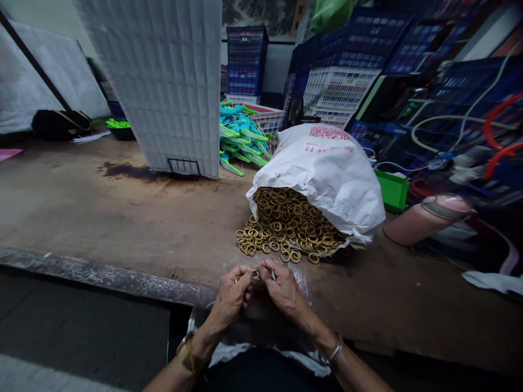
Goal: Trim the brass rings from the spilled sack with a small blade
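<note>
At the table's front edge my two hands meet, fingers closed in a pinch. A small gold-coloured ring sits between the fingertips of my left hand and my right hand, and both appear to grip it. Another bit of gold shows at my left fingers. Something small and silvery lies in my right hand, too small to name. Just beyond, many similar rings spill from the mouth of a white woven sack lying on its side.
Thin clear strands lie by my right hand on the wooden table. A tall translucent panel stands at the back left, beside green and blue hangers. To the right are a pink bottle, a green tray and stacked crates.
</note>
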Motion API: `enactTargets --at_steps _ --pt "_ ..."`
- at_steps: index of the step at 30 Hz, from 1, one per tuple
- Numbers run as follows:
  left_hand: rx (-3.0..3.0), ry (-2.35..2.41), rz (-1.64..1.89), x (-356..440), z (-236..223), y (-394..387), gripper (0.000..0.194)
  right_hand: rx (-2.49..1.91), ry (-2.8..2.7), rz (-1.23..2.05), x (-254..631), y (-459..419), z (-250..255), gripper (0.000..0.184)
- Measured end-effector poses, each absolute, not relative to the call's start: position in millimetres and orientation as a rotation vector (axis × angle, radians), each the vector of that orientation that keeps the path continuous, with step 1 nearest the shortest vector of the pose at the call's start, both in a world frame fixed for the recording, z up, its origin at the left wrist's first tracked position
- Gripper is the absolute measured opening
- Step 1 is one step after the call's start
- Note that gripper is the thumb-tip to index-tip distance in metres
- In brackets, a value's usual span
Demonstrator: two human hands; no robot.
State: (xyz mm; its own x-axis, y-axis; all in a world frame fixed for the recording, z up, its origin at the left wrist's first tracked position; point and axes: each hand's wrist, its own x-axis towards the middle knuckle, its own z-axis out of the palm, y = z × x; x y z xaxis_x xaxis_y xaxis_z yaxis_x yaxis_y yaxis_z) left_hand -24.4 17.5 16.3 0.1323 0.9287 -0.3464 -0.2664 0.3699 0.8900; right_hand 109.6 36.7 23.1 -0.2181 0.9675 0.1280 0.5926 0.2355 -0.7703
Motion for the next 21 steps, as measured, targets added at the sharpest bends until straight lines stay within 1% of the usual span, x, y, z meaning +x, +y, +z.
enactTargets --at_steps 5,8,11,16,18,21 --pt "0.973 1.175 1.068 -21.9 19.5 13.8 0.027 -1.499 -1.752 1.023 109.0 39.9 23.6 0.029" --pt "0.941 1.159 0.987 -21.6 18.9 13.6 0.028 -1.495 -1.692 1.104 108.6 39.5 25.5 0.028" --pt "0.828 1.091 0.903 -21.9 17.5 14.2 0.032 -1.475 -1.706 1.051 108.2 39.7 26.5 0.025" --pt "0.721 1.0 0.937 -20.7 19.0 14.3 0.034 -1.434 -1.699 1.044 111.4 41.7 21.5 0.028" --pt "0.725 1.015 0.947 -19.6 21.0 14.2 0.033 -1.464 -1.752 0.968 114.1 40.6 19.4 0.025" --pt "0.757 1.066 0.955 -17.3 24.0 14.7 0.034 -1.535 -1.97 0.767 117.2 35.6 18.7 0.017"
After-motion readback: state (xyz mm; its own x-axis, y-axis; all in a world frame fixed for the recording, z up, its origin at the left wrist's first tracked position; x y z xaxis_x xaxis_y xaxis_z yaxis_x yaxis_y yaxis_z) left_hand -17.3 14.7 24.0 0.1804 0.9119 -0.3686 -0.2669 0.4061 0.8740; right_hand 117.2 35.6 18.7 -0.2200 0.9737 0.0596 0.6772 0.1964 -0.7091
